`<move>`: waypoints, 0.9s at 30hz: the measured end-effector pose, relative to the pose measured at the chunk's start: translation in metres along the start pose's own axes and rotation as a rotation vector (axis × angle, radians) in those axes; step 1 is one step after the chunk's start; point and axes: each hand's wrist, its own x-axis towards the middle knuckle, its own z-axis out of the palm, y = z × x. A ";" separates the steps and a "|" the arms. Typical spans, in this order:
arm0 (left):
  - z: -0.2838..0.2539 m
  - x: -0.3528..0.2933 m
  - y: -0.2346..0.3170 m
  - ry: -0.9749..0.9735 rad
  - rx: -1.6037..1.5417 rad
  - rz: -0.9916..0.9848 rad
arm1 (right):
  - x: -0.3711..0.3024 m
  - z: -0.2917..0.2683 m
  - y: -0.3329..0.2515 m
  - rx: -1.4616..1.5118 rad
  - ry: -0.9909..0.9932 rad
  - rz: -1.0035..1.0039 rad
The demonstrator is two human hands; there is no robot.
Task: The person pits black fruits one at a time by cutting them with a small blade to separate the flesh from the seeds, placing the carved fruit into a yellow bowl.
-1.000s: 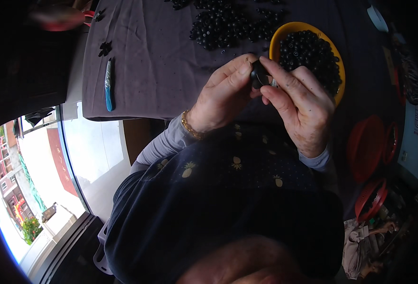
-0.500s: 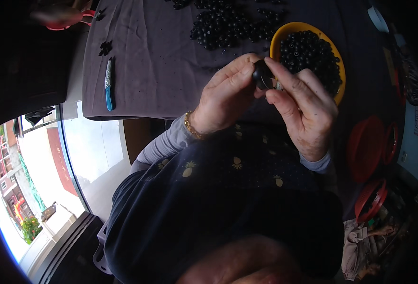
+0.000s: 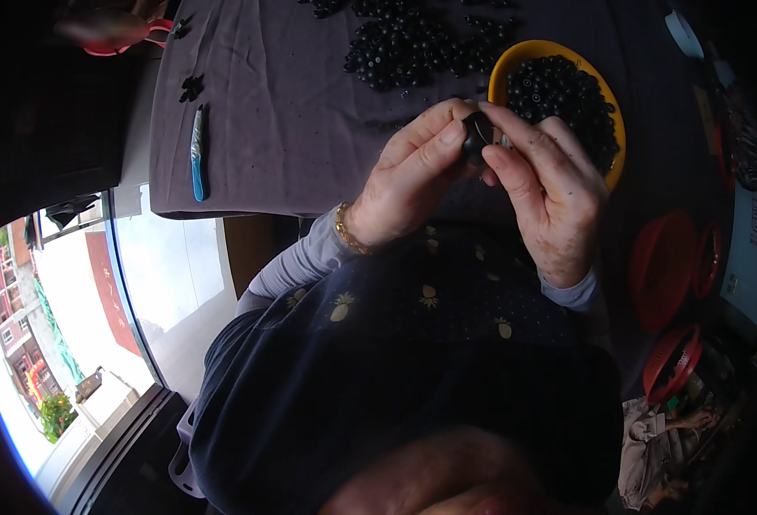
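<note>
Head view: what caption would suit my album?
Left hand holds a black piece, right hand close by, near a yellow bowl of dark parts.

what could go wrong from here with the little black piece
The small black piece pinched by the left hand might slip and get lost near the dark pile on the cloth.
The right hand looks close to the yellow bowl, so a bump might spill its black pieces.
</note>
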 end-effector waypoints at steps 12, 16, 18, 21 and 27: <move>-0.009 0.005 -0.003 -0.064 -0.031 0.001 | -0.004 -0.012 0.001 -0.115 -0.090 -0.302; -0.005 0.006 -0.003 -0.016 -0.034 -0.004 | -0.007 -0.010 -0.001 -0.162 -0.099 -0.234; -0.002 0.005 -0.001 0.030 -0.033 -0.050 | -0.005 -0.011 -0.004 -0.189 -0.101 -0.214; -0.006 0.002 -0.007 0.019 -0.015 -0.093 | -0.007 -0.006 -0.001 -0.234 -0.066 -0.197; -0.012 0.005 -0.017 -0.019 0.133 -0.102 | -0.010 -0.001 0.011 -0.246 0.026 -0.206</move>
